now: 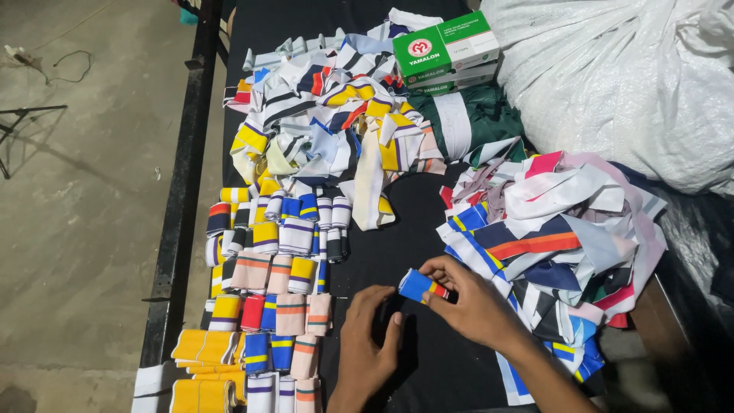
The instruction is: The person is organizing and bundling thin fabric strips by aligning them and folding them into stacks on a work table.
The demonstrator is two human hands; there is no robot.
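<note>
My right hand (466, 302) pinches a small folded knit strip (419, 285), blue with a yellow and red stripe, just above the black table (405, 229). My left hand (368, 336) rests flat on the cloth beside it, fingers slightly apart, holding nothing. To the left lie rows of folded striped strips (275, 260) in blue, yellow, pink and white. A loose heap of unfolded striped strips (550, 237) lies to the right of my right hand.
Another loose heap of striped strips (329, 115) fills the far middle of the table. Green and white boxes (447, 50) sit behind it on dark green fabric (478, 115). A large white sack (634, 76) stands at the right. A black metal rail (180, 191) edges the table's left; concrete floor (84, 229) lies beyond.
</note>
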